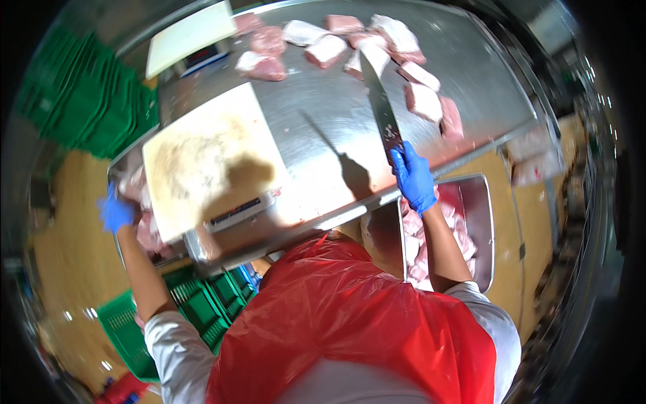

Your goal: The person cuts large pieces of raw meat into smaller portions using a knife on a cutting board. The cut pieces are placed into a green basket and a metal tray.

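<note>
My right hand (412, 178), in a blue glove, grips a long knife (381, 104) by its handle. The broad blade points away over the steel table (303, 94), its tip overlapping a piece of pale meat (372, 59). My left hand (116, 211), also blue-gloved, is at the outer edge of a metal bin of meat (149, 232) on the left. It is blurred, but its fingers look apart and I see nothing in them. Between my hands, a stained white cutting board (195, 148) lies over a scale (235, 211).
Several meat pieces (326, 50) lie along the table's far side. A second white board (192, 39) stands at the far left, beside stacked green crates (87, 94). Below the table are a metal tub of meat (489, 229) on the right and green baskets (128, 330) on the left.
</note>
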